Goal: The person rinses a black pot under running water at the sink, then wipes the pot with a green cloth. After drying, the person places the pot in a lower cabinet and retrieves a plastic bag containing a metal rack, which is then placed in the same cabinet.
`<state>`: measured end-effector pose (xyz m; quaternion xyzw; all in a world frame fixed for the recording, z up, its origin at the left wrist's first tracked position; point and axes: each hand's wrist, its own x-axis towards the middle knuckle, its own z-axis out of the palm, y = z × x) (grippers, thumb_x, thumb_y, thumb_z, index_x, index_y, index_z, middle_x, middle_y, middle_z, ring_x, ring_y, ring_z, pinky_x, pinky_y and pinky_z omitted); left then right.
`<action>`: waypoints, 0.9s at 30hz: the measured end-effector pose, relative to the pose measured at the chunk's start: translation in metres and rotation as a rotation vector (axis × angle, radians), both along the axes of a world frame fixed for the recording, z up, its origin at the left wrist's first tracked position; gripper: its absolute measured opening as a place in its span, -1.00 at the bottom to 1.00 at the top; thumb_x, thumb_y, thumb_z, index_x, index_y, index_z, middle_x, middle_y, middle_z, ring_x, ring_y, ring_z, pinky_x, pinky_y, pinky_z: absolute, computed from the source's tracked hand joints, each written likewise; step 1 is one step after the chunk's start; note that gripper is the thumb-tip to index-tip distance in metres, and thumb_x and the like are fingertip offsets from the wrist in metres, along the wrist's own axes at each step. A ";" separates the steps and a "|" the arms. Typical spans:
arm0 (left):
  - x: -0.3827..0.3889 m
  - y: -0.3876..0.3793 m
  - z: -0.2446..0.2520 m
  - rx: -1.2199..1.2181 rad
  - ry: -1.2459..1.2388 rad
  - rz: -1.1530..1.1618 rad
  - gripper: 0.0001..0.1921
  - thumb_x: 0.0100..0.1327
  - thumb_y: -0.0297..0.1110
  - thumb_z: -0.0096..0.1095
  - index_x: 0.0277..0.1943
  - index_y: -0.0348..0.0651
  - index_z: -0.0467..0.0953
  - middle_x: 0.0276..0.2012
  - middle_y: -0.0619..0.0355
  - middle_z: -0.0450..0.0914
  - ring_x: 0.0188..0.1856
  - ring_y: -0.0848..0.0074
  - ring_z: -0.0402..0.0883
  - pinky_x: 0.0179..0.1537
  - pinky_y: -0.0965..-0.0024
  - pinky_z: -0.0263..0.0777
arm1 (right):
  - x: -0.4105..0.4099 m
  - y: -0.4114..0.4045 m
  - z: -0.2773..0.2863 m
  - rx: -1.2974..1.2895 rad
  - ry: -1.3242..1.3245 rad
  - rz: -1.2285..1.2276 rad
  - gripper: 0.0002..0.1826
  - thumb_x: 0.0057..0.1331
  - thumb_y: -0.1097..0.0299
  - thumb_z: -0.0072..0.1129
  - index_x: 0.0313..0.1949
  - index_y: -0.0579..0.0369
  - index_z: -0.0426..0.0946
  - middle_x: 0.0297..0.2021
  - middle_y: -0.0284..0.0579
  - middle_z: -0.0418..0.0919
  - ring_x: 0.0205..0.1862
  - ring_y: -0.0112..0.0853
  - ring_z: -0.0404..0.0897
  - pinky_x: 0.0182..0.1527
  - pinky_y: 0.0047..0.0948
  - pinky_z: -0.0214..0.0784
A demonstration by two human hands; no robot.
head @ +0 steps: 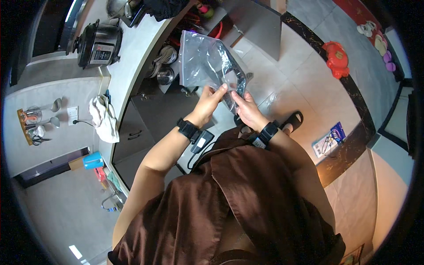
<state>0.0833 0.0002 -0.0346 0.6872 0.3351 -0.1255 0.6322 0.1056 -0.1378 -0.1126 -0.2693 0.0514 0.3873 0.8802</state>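
A clear plastic bag (198, 59) is stretched out in front of me, with what looks like a zip strip along its left edge. My left hand (207, 104) pinches its near side between thumb and fingers. Close beside it, my right hand (248, 107) grips the narrow lower corner, thumb on top. Dark, shiny material (240, 74) runs along the bag's right edge; whether it lies inside or is part of the bag I cannot tell. Both wrists wear black straps, and a small black box (202, 141) hangs on a cable at the left one.
Left of me runs a white counter (132, 46) with an electric pressure cooker (101, 45) and a white cloth (103, 117). Beneath it, stacked bowls (167, 54) sit in an open cabinet, its grey door (255, 23) swung out. A red bag (337, 59) and a printed packet (329, 140) lie on the floor.
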 end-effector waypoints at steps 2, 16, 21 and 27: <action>0.003 -0.011 0.001 -0.086 -0.115 0.074 -0.53 0.28 -0.14 0.21 0.07 -0.29 0.28 -0.09 0.14 0.50 -0.08 0.53 0.46 -0.03 0.42 0.34 | -0.001 -0.003 0.001 -0.055 -0.057 0.030 -0.73 0.40 0.31 0.00 0.05 0.04 0.36 -0.07 -0.35 0.49 -0.05 -0.60 0.47 -0.06 -0.54 0.36; 0.005 -0.032 0.014 -0.114 -0.314 -0.023 -0.79 0.39 -0.29 0.02 -0.11 -0.25 0.48 -0.25 0.22 0.56 -0.21 0.61 0.49 -0.13 0.46 0.37 | 0.000 -0.058 0.012 -0.080 0.072 0.027 -0.63 0.36 0.16 0.04 0.08 -0.01 0.30 -0.04 -0.27 0.45 0.07 -0.41 0.40 0.21 -0.19 0.16; -0.002 -0.048 0.030 -0.159 -0.208 -0.110 -0.75 0.38 -0.33 0.03 0.03 -0.25 0.40 -0.10 0.20 0.51 -0.08 0.57 0.45 -0.02 0.46 0.31 | 0.004 -0.061 0.013 0.342 0.239 -0.105 -0.59 0.37 -0.09 -0.09 0.10 -0.24 0.32 -0.04 -0.27 0.48 0.04 -0.43 0.43 0.12 -0.18 0.23; 0.009 -0.053 0.023 -0.130 -0.091 -0.238 -0.72 0.36 -0.36 0.03 0.05 -0.30 0.38 -0.05 0.14 0.49 -0.01 0.52 0.42 0.06 0.42 0.25 | 0.011 -0.070 0.018 0.243 0.274 -0.063 -0.66 0.41 0.02 -0.15 -0.04 -0.09 0.47 -0.13 -0.33 0.58 -0.05 -0.44 0.51 0.04 -0.35 0.28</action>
